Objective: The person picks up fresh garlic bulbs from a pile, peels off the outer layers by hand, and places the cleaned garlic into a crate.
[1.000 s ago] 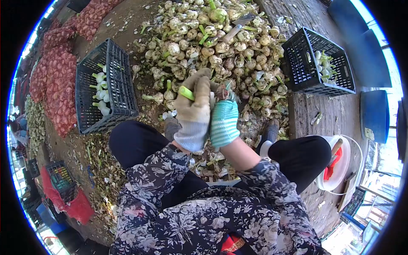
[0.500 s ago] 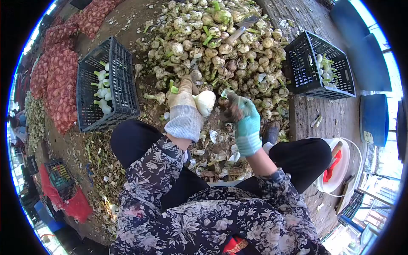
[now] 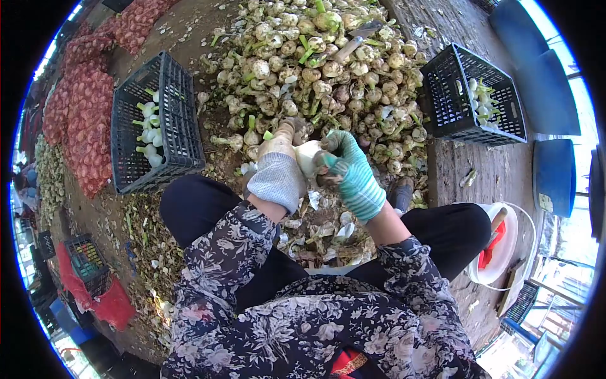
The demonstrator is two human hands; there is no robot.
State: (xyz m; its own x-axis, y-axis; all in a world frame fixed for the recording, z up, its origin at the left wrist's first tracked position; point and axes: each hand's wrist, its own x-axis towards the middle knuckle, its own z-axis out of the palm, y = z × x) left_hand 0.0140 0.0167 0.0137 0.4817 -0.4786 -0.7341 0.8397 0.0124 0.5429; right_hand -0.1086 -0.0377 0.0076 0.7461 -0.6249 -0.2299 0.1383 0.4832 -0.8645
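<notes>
One pale bulb (image 3: pixel 307 156) sits gripped in the left hand (image 3: pixel 278 149), fingers curled, seemingly steadied for the right hand (image 3: pixel 351 165), whose half-bent fingers' hold is unclear

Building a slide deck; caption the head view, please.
Gloved left hand holds a white bulb, gloved right hand at its side, before a garlic heap.

Soft daylight spreads evenly over the heap of bulbs (image 3: pixel 341 82), leaving small shadows in its gaps. Far right of the heap, the backdrop (image 3: pixel 571 246) burns out to white; far left of it, a thinner strip glares too. A blue container (image 3: pixel 555 95) right of the heap looks hazy. Fisheye distortion curves the outskirts around it, fringed blue against black corners.
</notes>
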